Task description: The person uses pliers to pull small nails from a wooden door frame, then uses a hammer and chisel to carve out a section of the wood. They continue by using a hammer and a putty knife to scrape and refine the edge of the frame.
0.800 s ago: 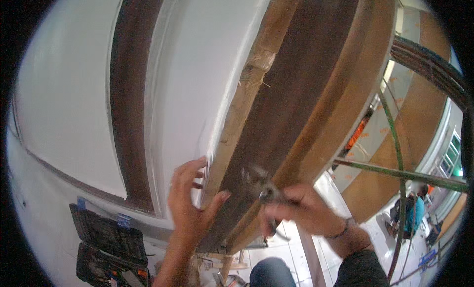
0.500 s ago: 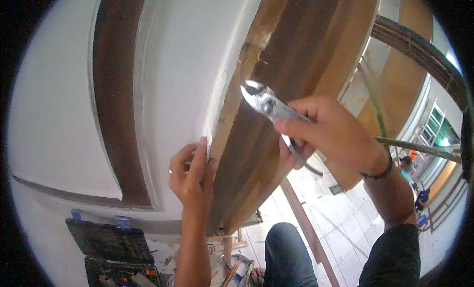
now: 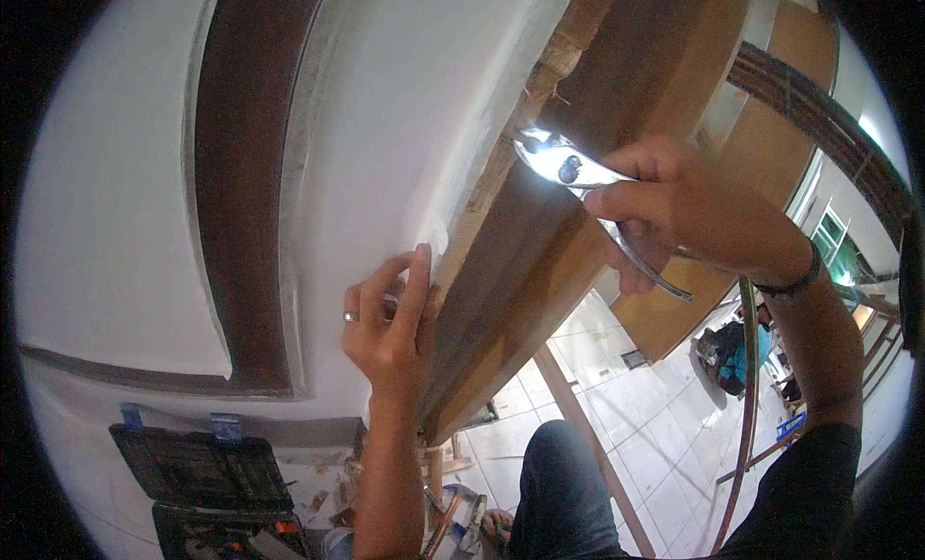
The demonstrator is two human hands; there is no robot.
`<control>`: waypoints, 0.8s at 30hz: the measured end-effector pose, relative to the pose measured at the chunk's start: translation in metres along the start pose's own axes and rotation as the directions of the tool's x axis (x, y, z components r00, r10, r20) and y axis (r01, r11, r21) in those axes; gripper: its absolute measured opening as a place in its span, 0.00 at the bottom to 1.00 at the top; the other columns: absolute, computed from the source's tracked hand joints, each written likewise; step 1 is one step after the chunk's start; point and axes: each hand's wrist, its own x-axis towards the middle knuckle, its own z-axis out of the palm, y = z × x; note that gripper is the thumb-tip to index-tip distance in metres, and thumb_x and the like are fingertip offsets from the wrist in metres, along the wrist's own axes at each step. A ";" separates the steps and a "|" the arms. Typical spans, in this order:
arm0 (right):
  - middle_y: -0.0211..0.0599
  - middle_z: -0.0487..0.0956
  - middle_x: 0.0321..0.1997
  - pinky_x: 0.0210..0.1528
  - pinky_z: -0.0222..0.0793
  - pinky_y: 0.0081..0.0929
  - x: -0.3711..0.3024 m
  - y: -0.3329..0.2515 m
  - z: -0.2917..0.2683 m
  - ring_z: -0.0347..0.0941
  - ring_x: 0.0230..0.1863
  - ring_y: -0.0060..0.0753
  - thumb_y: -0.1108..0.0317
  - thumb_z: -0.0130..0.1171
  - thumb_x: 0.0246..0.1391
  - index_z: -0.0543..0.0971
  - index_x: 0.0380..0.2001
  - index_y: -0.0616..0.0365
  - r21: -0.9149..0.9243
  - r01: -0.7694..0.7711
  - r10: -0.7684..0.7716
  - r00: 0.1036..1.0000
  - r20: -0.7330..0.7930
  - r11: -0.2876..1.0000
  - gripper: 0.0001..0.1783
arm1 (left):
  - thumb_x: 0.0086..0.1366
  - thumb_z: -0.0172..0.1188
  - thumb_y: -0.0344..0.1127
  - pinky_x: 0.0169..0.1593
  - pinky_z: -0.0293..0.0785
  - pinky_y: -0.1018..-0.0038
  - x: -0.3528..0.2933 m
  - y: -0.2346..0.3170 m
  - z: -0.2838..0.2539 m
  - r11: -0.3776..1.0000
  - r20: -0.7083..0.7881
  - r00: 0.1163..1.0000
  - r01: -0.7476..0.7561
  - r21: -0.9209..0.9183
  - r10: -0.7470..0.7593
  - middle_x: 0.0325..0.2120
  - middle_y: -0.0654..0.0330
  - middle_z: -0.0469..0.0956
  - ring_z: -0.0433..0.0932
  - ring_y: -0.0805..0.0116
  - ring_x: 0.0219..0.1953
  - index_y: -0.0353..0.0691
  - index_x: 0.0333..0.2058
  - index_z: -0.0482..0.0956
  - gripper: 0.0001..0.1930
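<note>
My right hand [image 3: 679, 208] is closed around the handles of shiny slip-joint pliers [image 3: 551, 161]. The jaws point up and left, close to the raw wooden edge strip [image 3: 493, 179] that runs beside the white wall panel [image 3: 385, 136]. Whether the jaw tips touch the wood or grip anything cannot be made out. Lower down, my left hand [image 3: 390, 338] rests against the white edge. Its index finger is stretched upward, the others are bent and apart, and I see nothing held in it. A ring is on one finger.
A brown wooden frame board [image 3: 617, 107] slants beside the white panel. At lower left lies an opened black toolbox [image 3: 207, 473] with tools in it. Wood scraps and a hammer lie near my foot. Over the tiled floor [image 3: 636, 406], a person [image 3: 737, 356] crouches at right.
The view has shifted, with the panel edge now further right. The pliers have turned slightly, their jaws now nearer the wooden strip. My left hand stays against the edge.
</note>
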 end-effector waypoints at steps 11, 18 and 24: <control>0.44 0.81 0.23 0.24 0.80 0.25 0.000 -0.006 0.002 0.81 0.22 0.31 0.61 0.50 0.62 0.75 0.30 0.66 0.273 -0.293 0.267 0.955 0.129 0.916 0.16 | 0.52 0.66 0.26 0.33 0.75 0.72 0.006 -0.001 0.000 1.000 0.006 1.000 -0.015 0.006 0.015 0.39 0.60 0.79 0.76 0.65 0.33 0.46 0.45 0.82 0.19; 0.44 0.80 0.23 0.25 0.79 0.24 0.000 -0.014 0.001 0.81 0.23 0.31 0.61 0.49 0.61 0.75 0.30 0.67 0.286 -0.339 0.319 0.941 0.114 0.896 0.17 | 0.51 0.69 0.35 0.24 0.72 0.79 0.006 -0.006 0.006 0.997 -0.070 0.996 -0.054 0.051 0.057 0.36 0.67 0.80 0.73 0.72 0.27 0.54 0.45 0.83 0.19; 0.42 0.79 0.20 0.22 0.75 0.23 0.004 -0.024 0.002 0.79 0.20 0.30 0.61 0.47 0.62 0.74 0.25 0.67 0.255 -0.351 0.339 0.936 0.090 0.901 0.19 | 0.52 0.68 0.36 0.24 0.72 0.78 0.007 -0.005 0.004 0.999 -0.069 0.997 -0.034 0.026 0.035 0.37 0.66 0.80 0.74 0.72 0.28 0.54 0.44 0.83 0.18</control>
